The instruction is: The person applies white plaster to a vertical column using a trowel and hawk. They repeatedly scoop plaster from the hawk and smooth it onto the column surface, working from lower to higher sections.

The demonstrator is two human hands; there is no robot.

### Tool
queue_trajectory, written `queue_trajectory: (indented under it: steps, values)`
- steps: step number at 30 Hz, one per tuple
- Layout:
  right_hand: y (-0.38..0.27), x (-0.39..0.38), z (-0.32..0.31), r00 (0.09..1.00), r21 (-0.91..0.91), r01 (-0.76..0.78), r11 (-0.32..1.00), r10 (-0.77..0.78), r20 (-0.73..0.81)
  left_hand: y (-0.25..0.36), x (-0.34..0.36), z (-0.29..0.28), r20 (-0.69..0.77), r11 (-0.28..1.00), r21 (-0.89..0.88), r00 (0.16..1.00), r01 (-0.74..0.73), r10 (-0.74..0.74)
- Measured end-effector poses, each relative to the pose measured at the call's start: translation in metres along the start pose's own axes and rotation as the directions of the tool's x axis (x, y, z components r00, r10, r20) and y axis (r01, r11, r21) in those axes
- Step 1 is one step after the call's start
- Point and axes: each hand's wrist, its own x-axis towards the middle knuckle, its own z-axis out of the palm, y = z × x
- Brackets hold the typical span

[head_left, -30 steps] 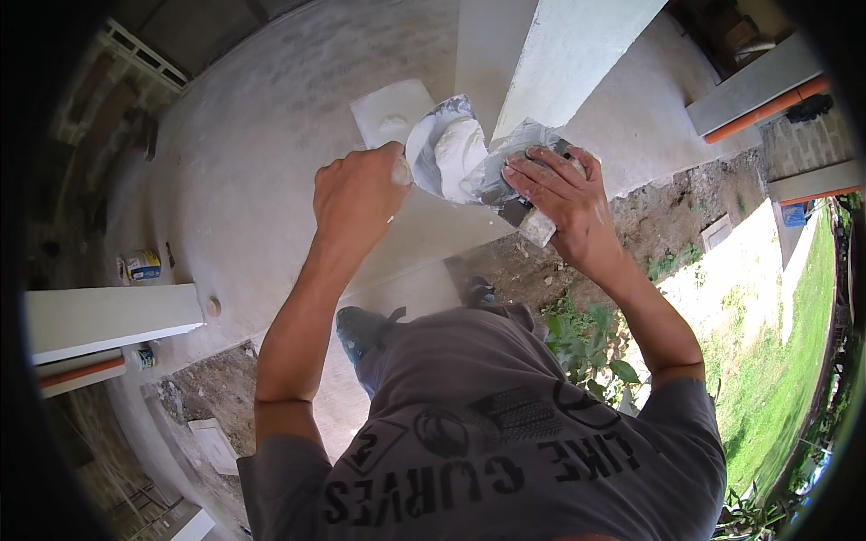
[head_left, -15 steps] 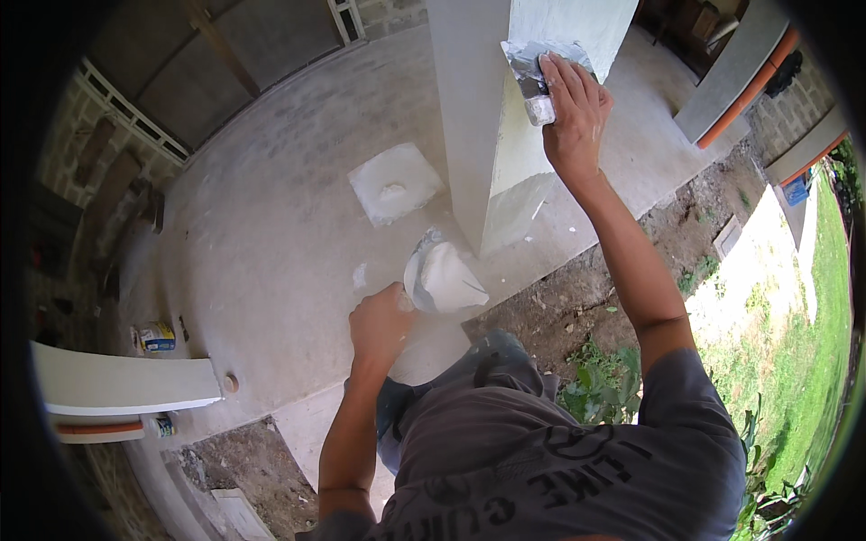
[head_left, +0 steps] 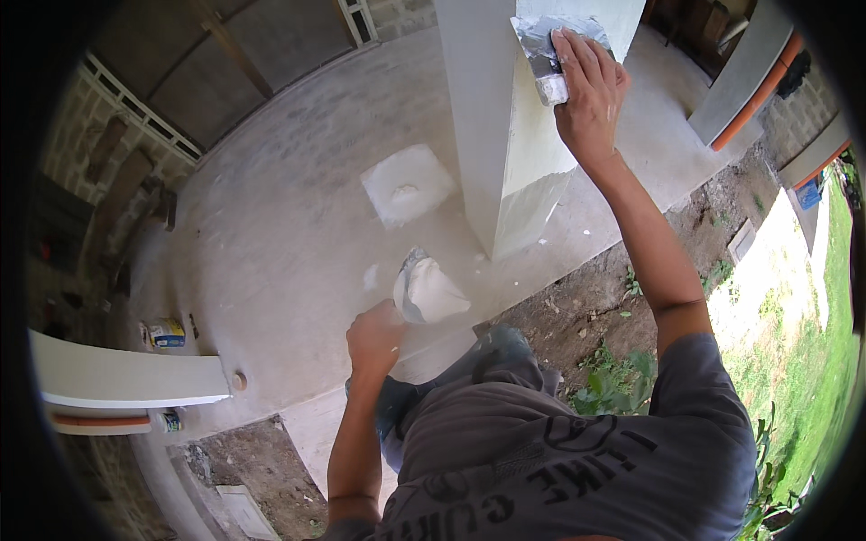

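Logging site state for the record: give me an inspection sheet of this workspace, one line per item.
Surface: white column, its near face patchy with grey-white filler; bare concrete floor around its base.
Job's things: flat metal blade pressed on the column corner; second blade loaded with white putty, held low.
Clutter: white square patch on the floor; small carton and can at left.
Grippers: right hand holds the upper blade against the column; left hand grips the loaded blade.
Cables: nothing seen.
Surroundings: brick walls, soil strip with weeds, grass at right.
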Motion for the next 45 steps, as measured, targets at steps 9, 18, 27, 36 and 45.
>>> queue_trajectory:
  steps: [9,18,27,36,45]
  values:
    - [-0.027,-0.184,0.061,0.988,-0.012,-0.025,1.0,0.026,0.15,-0.05,-0.019,0.03,-0.024,0.999,-0.035,0.999,0.034,-0.035]
    - [-0.054,-0.348,0.093,0.912,0.071,-0.212,0.975,0.172,0.371,-0.054,0.022,0.077,0.012,0.993,0.111,0.999,-0.034,0.032]
    - [-0.099,-0.234,-0.079,0.843,0.635,-0.397,0.663,-0.01,0.537,0.028,0.07,0.083,0.084,0.984,0.046,0.982,-0.171,0.167]
    - [-0.037,-0.188,-0.079,0.565,0.324,-0.129,0.937,-0.199,0.801,0.057,0.063,0.024,0.048,0.987,-0.049,0.987,-0.154,0.156]
    - [0.008,0.046,-0.023,0.994,-0.036,0.063,0.997,-0.066,-0.086,0.056,0.068,0.023,0.01,0.966,-0.078,0.969,-0.246,0.247]
